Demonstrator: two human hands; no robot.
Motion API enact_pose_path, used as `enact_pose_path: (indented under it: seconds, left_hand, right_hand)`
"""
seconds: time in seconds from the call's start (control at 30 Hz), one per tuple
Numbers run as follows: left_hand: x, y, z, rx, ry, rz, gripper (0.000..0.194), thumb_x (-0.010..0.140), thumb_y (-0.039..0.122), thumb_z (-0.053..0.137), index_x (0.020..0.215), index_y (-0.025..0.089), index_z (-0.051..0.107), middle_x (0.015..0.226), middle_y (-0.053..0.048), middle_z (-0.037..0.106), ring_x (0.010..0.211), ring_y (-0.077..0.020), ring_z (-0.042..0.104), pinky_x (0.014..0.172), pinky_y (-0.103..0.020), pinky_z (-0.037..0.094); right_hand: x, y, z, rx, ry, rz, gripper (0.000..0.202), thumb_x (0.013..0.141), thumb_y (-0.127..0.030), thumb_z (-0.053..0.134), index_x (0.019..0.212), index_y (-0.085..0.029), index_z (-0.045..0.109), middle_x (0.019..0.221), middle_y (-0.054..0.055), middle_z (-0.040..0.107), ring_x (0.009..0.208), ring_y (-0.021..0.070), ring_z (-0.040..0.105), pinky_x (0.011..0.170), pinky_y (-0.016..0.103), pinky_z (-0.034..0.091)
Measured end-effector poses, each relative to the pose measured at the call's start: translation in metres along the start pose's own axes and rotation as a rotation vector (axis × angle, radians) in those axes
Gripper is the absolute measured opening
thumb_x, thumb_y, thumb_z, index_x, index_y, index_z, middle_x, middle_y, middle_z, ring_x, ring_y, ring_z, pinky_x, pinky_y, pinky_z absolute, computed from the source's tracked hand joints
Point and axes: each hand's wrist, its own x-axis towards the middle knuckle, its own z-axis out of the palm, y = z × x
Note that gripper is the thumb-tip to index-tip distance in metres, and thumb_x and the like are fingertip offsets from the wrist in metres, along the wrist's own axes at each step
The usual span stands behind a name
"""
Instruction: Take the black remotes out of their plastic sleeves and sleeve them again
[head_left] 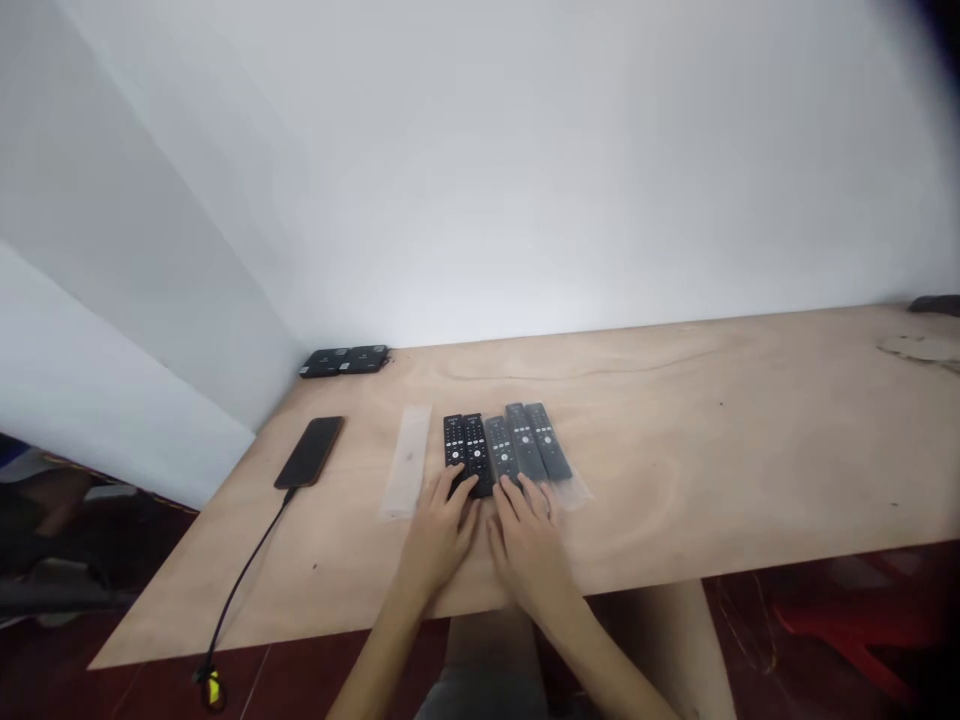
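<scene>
Several remote controls lie side by side on the wooden table (675, 440). On the left of the row are two bare black remotes, the outer remote (454, 432) and its neighbour (475, 440). Three greyer ones to the right look wrapped in clear plastic: a remote (501, 445), a longer remote (524, 440) and the end remote (549, 442). My left hand (442, 525) rests with spread fingers on the lower ends of the bare pair. Fingers of my right hand (532, 540) are stretched out, touching the lower ends of the wrapped remotes.
Left of the remotes lies a flat clear plastic sleeve (409, 460). A phone (311, 452) with a black cable (251, 560) is farther left. Two black boxes (345, 361) sit at the back left corner against the white wall (562, 180). A red chair (847, 635) stands below right.
</scene>
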Motion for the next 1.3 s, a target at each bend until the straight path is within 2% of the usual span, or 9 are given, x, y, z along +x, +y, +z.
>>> enact_pose_path:
  seconds: [0.23, 0.47, 0.63, 0.77, 0.93, 1.03, 1.1, 1.2, 1.3]
  left_hand:
    - [0.003, 0.0, 0.002, -0.026, 0.023, -0.022, 0.034, 0.11, 0.022, 0.054, 0.142, 0.026, 0.067, 0.15, -0.012, 0.063, 0.144, -0.0323, 0.06, 0.12, -0.057, 0.055]
    - [0.003, 0.002, -0.002, -0.052, 0.005, -0.033, 0.034, 0.11, 0.019, 0.053, 0.142, 0.024, 0.065, 0.15, -0.013, 0.063, 0.145, -0.0325, 0.059, 0.121, -0.059, 0.054]
    - [0.005, 0.005, -0.006, -0.06, 0.034, -0.025, 0.032, 0.109, 0.018, 0.056, 0.139, 0.023, 0.066, 0.15, -0.013, 0.065, 0.145, -0.0324, 0.06, 0.119, -0.059, 0.056]
    - [0.002, 0.017, -0.016, -0.13, 0.128, 0.049, 0.027, 0.109, 0.015, 0.057, 0.132, 0.025, 0.068, 0.143, -0.011, 0.07, 0.146, -0.0311, 0.059, 0.122, -0.058, 0.053]
    - [-0.015, 0.043, -0.03, -0.272, -0.101, 0.221, 0.041, 0.104, 0.032, 0.074, 0.143, 0.027, 0.064, 0.141, -0.012, 0.071, 0.137, -0.0327, 0.063, 0.118, -0.056, 0.055]
    - [-0.024, 0.048, -0.034, -0.273, -0.262, 0.185, 0.062, 0.097, 0.042, 0.084, 0.151, 0.028, 0.059, 0.144, -0.014, 0.068, 0.132, -0.0351, 0.065, 0.112, -0.056, 0.058]
    - [-0.028, 0.045, -0.035, -0.253, -0.312, 0.135, 0.06, 0.095, 0.039, 0.086, 0.149, 0.029, 0.061, 0.139, -0.013, 0.069, 0.127, -0.0357, 0.066, 0.107, -0.056, 0.06]
    - [-0.034, 0.034, -0.037, -0.235, -0.314, 0.089, 0.049, 0.096, 0.035, 0.085, 0.14, 0.029, 0.066, 0.13, -0.011, 0.072, 0.121, -0.0356, 0.068, 0.102, -0.055, 0.061]
    - [-0.039, 0.024, -0.04, -0.234, -0.255, 0.033, 0.039, 0.099, 0.035, 0.082, 0.134, 0.028, 0.066, 0.126, -0.011, 0.071, 0.116, -0.0334, 0.069, 0.098, -0.051, 0.061]
  right_hand:
    - [-0.031, -0.001, -0.013, -0.088, 0.075, 0.066, 0.041, 0.111, -0.029, 0.057, 0.15, -0.02, 0.065, 0.125, 0.016, 0.076, 0.118, 0.0399, 0.062, 0.1, 0.057, 0.044]
    - [-0.049, 0.023, -0.045, 0.115, 0.035, 0.076, 0.022, 0.11, -0.019, 0.052, 0.114, -0.025, 0.074, 0.108, 0.011, 0.071, 0.103, 0.0318, 0.065, 0.092, 0.048, 0.053]
    - [-0.064, 0.064, -0.065, 0.298, 0.015, 0.126, 0.014, 0.109, -0.029, 0.058, 0.104, -0.028, 0.071, 0.136, 0.015, 0.067, 0.129, 0.0367, 0.065, 0.105, 0.055, 0.059]
    - [-0.069, 0.095, -0.077, 0.446, -0.081, 0.106, 0.019, 0.105, -0.031, 0.066, 0.122, -0.029, 0.075, 0.141, 0.014, 0.071, 0.134, 0.0368, 0.067, 0.113, 0.056, 0.059]
    - [-0.05, 0.088, -0.09, 0.578, -0.273, 0.032, 0.043, 0.105, -0.027, 0.068, 0.147, -0.034, 0.069, 0.152, 0.011, 0.069, 0.144, 0.0357, 0.063, 0.123, 0.058, 0.051]
    - [-0.033, 0.07, -0.089, 0.653, -0.407, 0.015, 0.049, 0.106, -0.029, 0.067, 0.155, -0.037, 0.064, 0.156, 0.009, 0.067, 0.146, 0.0339, 0.061, 0.125, 0.057, 0.049]
    - [-0.026, 0.065, -0.085, 0.68, -0.461, 0.006, 0.049, 0.106, -0.032, 0.069, 0.155, -0.037, 0.065, 0.154, 0.009, 0.068, 0.145, 0.0345, 0.061, 0.125, 0.058, 0.049]
    - [-0.024, 0.072, -0.079, 0.68, -0.44, 0.046, 0.048, 0.103, -0.038, 0.074, 0.151, -0.034, 0.07, 0.15, 0.011, 0.071, 0.141, 0.037, 0.063, 0.124, 0.06, 0.049]
    - [-0.027, 0.085, -0.078, 0.661, -0.299, 0.154, 0.039, 0.104, -0.041, 0.072, 0.141, -0.031, 0.076, 0.144, 0.013, 0.073, 0.135, 0.0366, 0.067, 0.119, 0.058, 0.053]
